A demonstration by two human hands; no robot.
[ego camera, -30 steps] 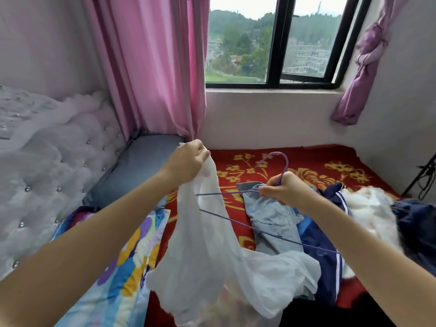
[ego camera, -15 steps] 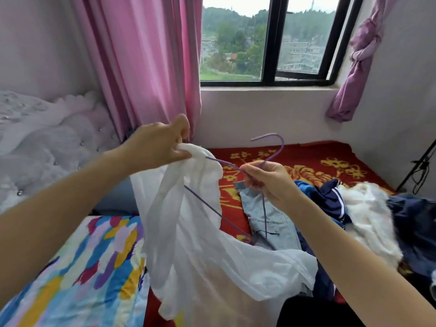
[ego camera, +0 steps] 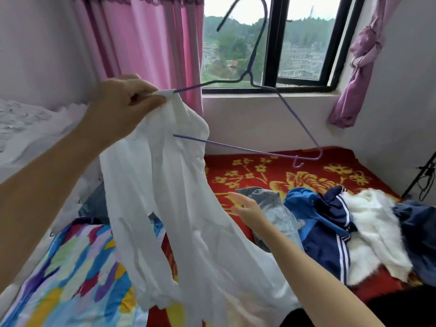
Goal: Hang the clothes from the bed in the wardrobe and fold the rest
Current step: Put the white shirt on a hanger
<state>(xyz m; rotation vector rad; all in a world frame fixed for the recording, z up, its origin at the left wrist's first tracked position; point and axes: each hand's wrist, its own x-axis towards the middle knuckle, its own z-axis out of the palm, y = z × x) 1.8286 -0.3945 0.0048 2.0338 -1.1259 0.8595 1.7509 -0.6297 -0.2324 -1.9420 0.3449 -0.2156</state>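
My left hand (ego camera: 122, 107) is raised and pinches the top of a thin white garment (ego camera: 169, 208) together with one end of a purple wire hanger (ego camera: 299, 123). The hanger's left arm is inside the garment; its hook points up in front of the window. The garment hangs down over the bed. My right hand (ego camera: 245, 206) is lower, open with straight fingers, holding nothing, beside the hanging cloth. More clothes lie on the bed: a light denim piece (ego camera: 276, 208), a blue and navy striped garment (ego camera: 323, 223), a fluffy white garment (ego camera: 375, 232) and a dark blue one (ego camera: 420, 223).
The bed has a red floral cover (ego camera: 283, 171) and a colourful quilt (ego camera: 70, 274) at the lower left. A tufted white headboard (ego camera: 28, 138) stands left. Pink curtain (ego camera: 146, 43), window (ego camera: 302, 43) and a tied purple curtain (ego camera: 361, 62) lie ahead. A black stand (ego camera: 422, 178) stands at right.
My left hand lifted the garment and hanger higher. My right hand let go of the hanger, dropped lower and opened.
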